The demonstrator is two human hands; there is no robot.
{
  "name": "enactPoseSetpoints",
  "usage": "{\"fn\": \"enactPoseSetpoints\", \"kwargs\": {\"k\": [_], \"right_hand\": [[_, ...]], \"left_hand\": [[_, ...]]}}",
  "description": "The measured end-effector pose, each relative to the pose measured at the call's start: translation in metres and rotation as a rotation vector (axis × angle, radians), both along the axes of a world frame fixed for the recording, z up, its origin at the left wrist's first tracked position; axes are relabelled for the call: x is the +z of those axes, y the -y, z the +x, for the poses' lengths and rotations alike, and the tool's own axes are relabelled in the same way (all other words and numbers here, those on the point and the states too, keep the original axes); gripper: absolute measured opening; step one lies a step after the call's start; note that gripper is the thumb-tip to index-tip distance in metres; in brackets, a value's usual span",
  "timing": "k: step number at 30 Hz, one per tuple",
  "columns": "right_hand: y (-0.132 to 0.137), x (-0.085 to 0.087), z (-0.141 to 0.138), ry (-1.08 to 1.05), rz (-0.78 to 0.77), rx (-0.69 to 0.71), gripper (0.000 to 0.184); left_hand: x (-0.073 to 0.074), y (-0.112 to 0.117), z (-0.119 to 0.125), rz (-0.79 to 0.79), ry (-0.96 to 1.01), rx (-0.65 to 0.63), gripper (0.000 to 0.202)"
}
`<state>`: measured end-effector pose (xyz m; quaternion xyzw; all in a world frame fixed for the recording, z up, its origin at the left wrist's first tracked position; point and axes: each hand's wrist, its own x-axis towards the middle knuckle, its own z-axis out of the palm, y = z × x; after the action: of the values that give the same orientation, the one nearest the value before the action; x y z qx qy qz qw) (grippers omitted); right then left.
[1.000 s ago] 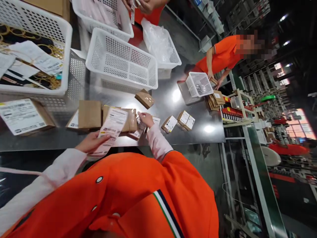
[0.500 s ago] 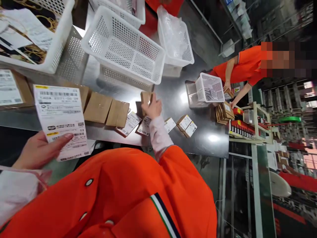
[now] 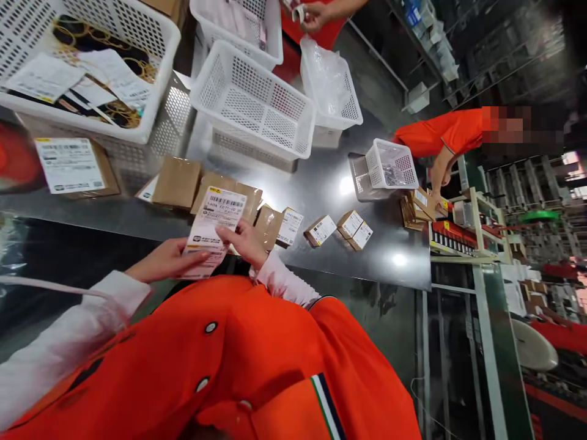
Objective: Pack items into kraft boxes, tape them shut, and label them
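Note:
My left hand (image 3: pixel 167 260) grips the lower edge of a white label sheet (image 3: pixel 214 229) printed with barcodes, held up over the near edge of the steel table (image 3: pixel 321 183). My right hand (image 3: pixel 242 243) pinches the same sheet on its right side, fingers curled. Just beyond the sheet, brown cardboard boxes (image 3: pixel 178 182) lie flat in a row. A small box (image 3: pixel 268 226) sits right of my right hand, and small labelled boxes (image 3: pixel 321 230) lie further right.
White perforated baskets (image 3: pixel 257 104) stand at the back; the big one (image 3: pixel 92 67) at left holds papers and rubber bands. A labelled box (image 3: pixel 76 166) lies far left. A co-worker in orange (image 3: pixel 440 137) works by a small basket (image 3: pixel 389 165); another person's hand (image 3: pixel 312 15) shows at top.
My right hand came back from the small box across the table and took hold of the label sheet. My left hand brought the sheet in toward the middle.

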<state>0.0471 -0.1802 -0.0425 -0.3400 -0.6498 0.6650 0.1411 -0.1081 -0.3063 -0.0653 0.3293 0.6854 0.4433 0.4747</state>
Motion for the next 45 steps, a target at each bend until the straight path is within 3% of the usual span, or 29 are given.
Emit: {"fn": "enactPoseSetpoints", "kwargs": {"k": [2, 6, 9, 12, 18, 20, 24, 30, 37, 42, 45], "right_hand": [[0.011, -0.01, -0.006, 0.045, -0.036, -0.07, 0.031], [0.009, -0.008, -0.015, 0.043, 0.034, 0.011, 0.032], [-0.006, 0.008, -0.028, 0.046, 0.208, 0.003, 0.023], [-0.014, 0.022, -0.041, 0.125, 0.355, 0.089, 0.009], [-0.017, 0.028, -0.065, 0.204, 0.466, 0.141, 0.014], [-0.029, 0.029, -0.081, 0.246, 0.536, 0.168, 0.017], [-0.07, 0.031, -0.132, 0.384, 0.753, 0.166, 0.018], [-0.113, 0.024, -0.191, 0.62, 0.831, 0.078, 0.026], [-0.121, 0.011, -0.197, 0.644, 0.84, 0.068, 0.034], [-0.124, 0.003, -0.199, 0.647, 0.862, 0.049, 0.026], [-0.126, -0.002, -0.199, 0.641, 0.886, 0.055, 0.025]], "left_hand": [[0.003, -0.003, -0.007, 0.071, 0.123, 0.063, 0.091], [0.01, -0.009, -0.019, 0.186, 0.243, 0.354, 0.089], [0.011, -0.01, -0.018, 0.172, 0.233, 0.354, 0.073], [0.007, -0.007, -0.01, 0.187, 0.194, 0.433, 0.064], [-0.009, -0.008, -0.008, 0.162, 0.068, 0.614, 0.047], [-0.014, -0.011, -0.017, 0.15, 0.151, 0.602, 0.049], [-0.025, -0.021, -0.043, 0.064, 0.477, 0.495, 0.073], [-0.04, -0.033, -0.074, -0.003, 0.59, 0.492, 0.071], [-0.05, -0.038, -0.083, -0.038, 0.591, 0.518, 0.07], [-0.055, -0.045, -0.085, -0.052, 0.571, 0.551, 0.068], [-0.059, -0.037, -0.077, -0.047, 0.578, 0.555, 0.072]]}}
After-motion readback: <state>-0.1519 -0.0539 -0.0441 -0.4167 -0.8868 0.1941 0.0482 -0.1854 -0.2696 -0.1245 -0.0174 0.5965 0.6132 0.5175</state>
